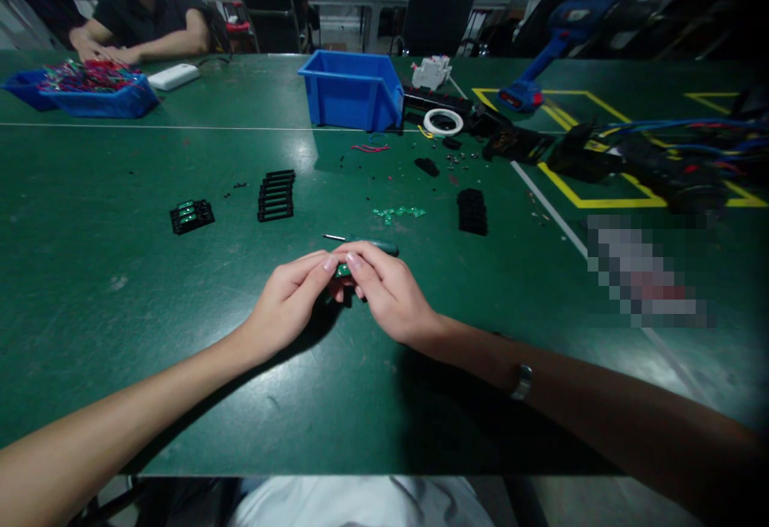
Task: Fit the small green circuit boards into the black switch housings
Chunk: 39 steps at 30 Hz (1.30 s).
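Note:
My left hand [288,299] and my right hand [384,291] meet above the green table [120,287], fingertips pinched together on a small green and black part [342,271]. Just beyond them a screwdriver [366,243] with a dark green handle lies flat. Small green pieces [397,213] are scattered further back. A row of black parts [276,195] lies to the left, a black stack [472,211] to the right, and black holders with green inserts [191,215] sit far left.
A blue bin [352,90] stands at the table's middle back, beside a white tape roll [443,121]. Another blue tray of coloured pieces [84,88] sits far left, where another person's hands [102,50] rest. Dark tools and cables [649,158] crowd the yellow-marked area.

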### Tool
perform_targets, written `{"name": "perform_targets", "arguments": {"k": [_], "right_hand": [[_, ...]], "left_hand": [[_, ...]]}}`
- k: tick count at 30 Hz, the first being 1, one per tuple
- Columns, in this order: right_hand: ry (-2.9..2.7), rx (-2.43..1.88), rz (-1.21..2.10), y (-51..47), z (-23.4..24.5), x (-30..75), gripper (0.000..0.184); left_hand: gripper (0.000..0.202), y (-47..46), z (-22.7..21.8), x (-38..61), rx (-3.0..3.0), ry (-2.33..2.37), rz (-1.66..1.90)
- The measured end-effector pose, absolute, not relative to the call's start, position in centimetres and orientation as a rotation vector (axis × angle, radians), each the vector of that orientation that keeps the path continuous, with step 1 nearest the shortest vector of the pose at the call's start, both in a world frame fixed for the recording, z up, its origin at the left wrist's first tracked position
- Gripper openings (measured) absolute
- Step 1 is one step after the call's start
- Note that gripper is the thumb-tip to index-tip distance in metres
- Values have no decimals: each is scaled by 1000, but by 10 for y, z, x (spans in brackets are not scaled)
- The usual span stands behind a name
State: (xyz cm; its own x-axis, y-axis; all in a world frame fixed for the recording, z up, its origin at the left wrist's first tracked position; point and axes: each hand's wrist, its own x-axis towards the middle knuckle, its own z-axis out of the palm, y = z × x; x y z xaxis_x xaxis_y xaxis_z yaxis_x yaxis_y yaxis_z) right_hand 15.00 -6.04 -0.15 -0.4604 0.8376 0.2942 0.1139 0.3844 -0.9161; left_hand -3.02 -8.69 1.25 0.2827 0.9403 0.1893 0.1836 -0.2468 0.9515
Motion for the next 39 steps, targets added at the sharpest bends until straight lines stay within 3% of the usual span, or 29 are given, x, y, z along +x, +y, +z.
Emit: {"name": "perform_targets", "arguments": {"k": [39], "right_hand": [[-1788, -840, 1190, -58, -5, 149, 30]], "left_hand": [[42, -86, 16, -29, 1642, 1014, 1032]]}}
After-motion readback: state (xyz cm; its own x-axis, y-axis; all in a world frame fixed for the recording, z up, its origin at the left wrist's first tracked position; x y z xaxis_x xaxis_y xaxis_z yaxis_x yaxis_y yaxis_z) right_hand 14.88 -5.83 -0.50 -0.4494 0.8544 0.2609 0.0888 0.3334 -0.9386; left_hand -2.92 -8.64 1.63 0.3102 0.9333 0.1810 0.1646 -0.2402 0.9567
